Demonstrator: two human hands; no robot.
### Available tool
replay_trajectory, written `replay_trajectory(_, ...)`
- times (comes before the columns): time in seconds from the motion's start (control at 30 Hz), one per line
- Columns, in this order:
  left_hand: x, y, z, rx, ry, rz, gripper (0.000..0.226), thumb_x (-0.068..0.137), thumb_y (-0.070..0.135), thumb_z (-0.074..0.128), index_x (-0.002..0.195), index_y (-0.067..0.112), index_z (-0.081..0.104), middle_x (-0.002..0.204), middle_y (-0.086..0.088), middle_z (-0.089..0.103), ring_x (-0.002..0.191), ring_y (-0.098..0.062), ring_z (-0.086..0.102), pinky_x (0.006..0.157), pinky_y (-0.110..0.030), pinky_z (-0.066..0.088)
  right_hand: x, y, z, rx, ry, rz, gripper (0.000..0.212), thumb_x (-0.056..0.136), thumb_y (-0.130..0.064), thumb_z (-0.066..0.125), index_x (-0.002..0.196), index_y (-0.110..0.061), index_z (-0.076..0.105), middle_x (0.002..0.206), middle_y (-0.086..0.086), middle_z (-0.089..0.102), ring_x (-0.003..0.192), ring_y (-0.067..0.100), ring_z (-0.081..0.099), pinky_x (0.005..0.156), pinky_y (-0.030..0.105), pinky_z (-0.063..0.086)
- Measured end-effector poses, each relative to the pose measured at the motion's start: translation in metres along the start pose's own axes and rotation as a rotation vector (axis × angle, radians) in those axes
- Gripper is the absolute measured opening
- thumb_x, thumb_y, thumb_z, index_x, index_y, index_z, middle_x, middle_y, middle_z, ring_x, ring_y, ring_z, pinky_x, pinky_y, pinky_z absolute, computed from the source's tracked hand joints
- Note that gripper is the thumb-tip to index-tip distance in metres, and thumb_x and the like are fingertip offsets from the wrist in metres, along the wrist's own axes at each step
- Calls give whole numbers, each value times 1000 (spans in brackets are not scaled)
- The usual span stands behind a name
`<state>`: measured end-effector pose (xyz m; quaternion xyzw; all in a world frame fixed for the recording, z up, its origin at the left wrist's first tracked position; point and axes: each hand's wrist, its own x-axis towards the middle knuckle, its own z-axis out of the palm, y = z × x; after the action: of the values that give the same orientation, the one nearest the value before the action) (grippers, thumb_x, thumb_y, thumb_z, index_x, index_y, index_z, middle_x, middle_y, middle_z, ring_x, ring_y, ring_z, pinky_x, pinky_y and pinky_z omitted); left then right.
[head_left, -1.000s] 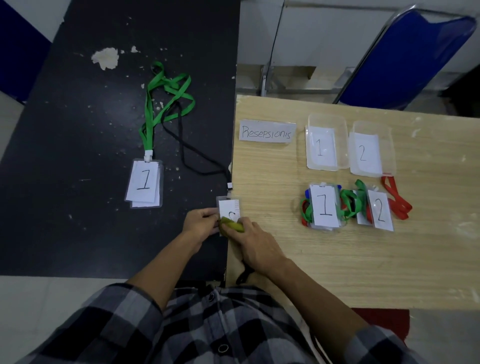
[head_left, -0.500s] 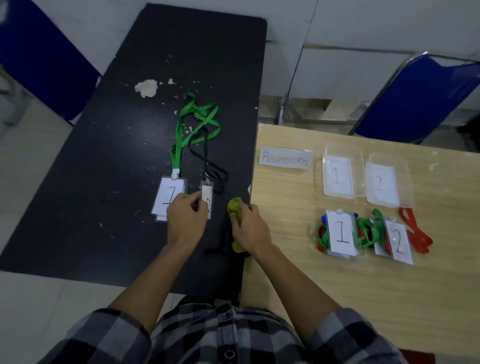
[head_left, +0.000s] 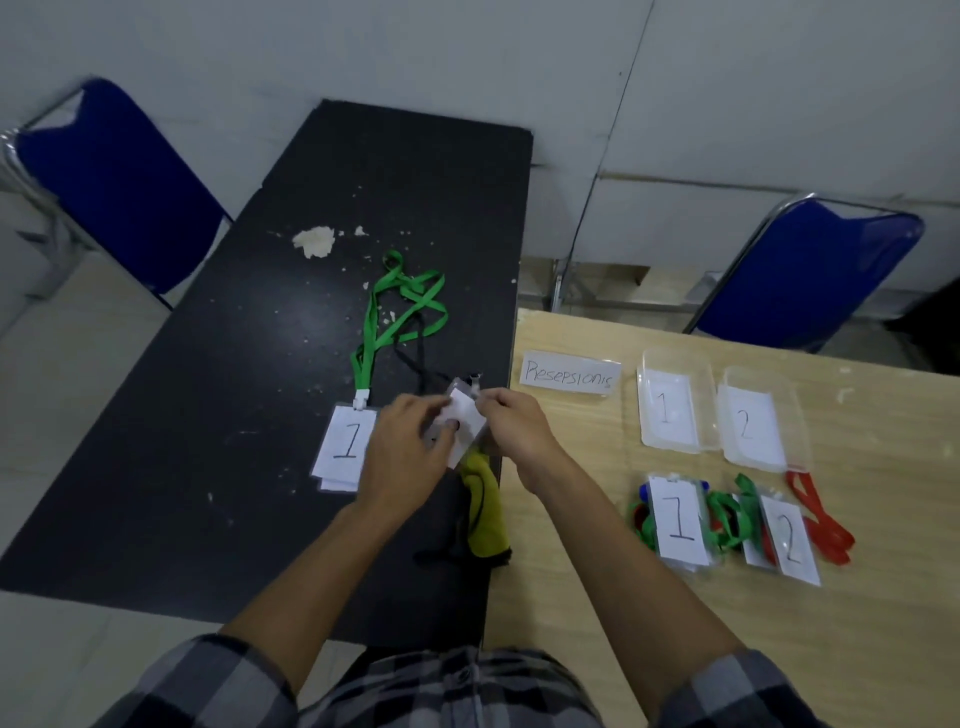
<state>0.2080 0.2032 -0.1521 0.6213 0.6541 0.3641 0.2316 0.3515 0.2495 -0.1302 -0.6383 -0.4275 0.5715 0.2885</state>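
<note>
A clear badge holder with a white card (head_left: 464, 415) and a black lanyard (head_left: 415, 358) is lifted over the black table (head_left: 208, 389). My left hand (head_left: 405, 452) pinches its left side and my right hand (head_left: 514, 426) pinches its upper right corner. A yellow cloth (head_left: 485, 514) lies on the black table just below the hands, free of both. To the left lies a badge marked 1 (head_left: 345, 447) on a green lanyard (head_left: 400, 312).
The wooden table (head_left: 779, 623) on the right carries a "Resepsionis" label (head_left: 569, 371), two clear trays marked 1 (head_left: 670, 410) and 2 (head_left: 753, 421), and piles of badges marked 1 (head_left: 678, 519) and 2 (head_left: 789, 540) with green and red lanyards. Blue chairs (head_left: 810, 275) stand behind both tables.
My right hand let go of the yellow cloth, which now lies on the table, and joined the left hand on the badge holder, which is now lifted.
</note>
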Motion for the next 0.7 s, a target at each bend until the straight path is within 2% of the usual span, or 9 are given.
replay_trajectory(0.07,15,5,-12,-90,28,-86,30,91,31,68,120,23,61,112,9,61,101,-7,59,85,-27,50,-1,-12,-6,-4,-29,-46,21,100,-21,52,91,-19,71,82,9,65,78,27,62,73,47,55)
replay_trajectory(0.13,31,16,-25,-192,-91,-172,31,92,34,68,120,23,59,109,12,63,100,-4,61,83,-22,50,-2,-27,-11,-16,-57,-100,19,101,-23,54,92,-24,72,89,3,69,89,25,67,80,42,54)
replay_trajectory(0.2,46,28,-35,-272,-246,-219,23,96,31,64,115,20,64,104,7,70,96,-10,67,78,-22,53,-4,-43,-16,-3,-70,-140,17,101,-22,55,96,-22,71,89,3,70,88,24,68,73,33,54)
replay_trajectory(0.27,57,41,-42,-353,-288,-214,18,99,25,61,113,15,68,101,-2,74,93,-20,70,77,-30,56,-7,-60,-19,40,-47,-170,13,100,-20,57,99,-18,70,91,5,71,86,24,67,71,33,56)
replay_trajectory(0.37,70,63,-52,-427,-230,-189,14,99,22,60,108,16,69,96,-3,75,88,-20,72,77,-34,57,-9,-82,-24,48,54,-263,5,96,-22,64,101,-21,66,101,3,70,97,24,68,86,42,58)
replay_trajectory(0.47,84,87,-62,-456,-176,-171,11,101,24,57,103,23,67,90,3,74,79,-15,70,73,-34,56,-11,-106,-35,44,151,-373,20,93,-29,67,112,-26,59,109,-4,65,103,14,63,91,40,56)
replay_trajectory(0.6,104,119,-79,-504,-138,-152,16,103,24,48,98,24,64,84,5,69,73,-12,65,65,-30,52,-22,-147,-52,109,54,-490,28,103,-24,48,126,-27,63,122,-14,66,114,0,58,96,25,44)
replay_trajectory(0.63,108,127,-83,-512,-128,-145,18,103,24,47,98,21,63,84,4,68,73,-12,64,63,-27,50,-25,-156,-54,116,25,-512,32,104,-23,42,124,-26,66,121,-14,68,114,0,58,98,26,43)
replay_trajectory(0.7,117,140,-92,-536,-109,-128,20,104,23,44,102,14,62,87,1,66,75,-14,61,61,-24,46,-27,-171,-56,134,2,-553,39,102,-22,35,118,-25,70,116,-10,72,113,8,62,106,37,41)
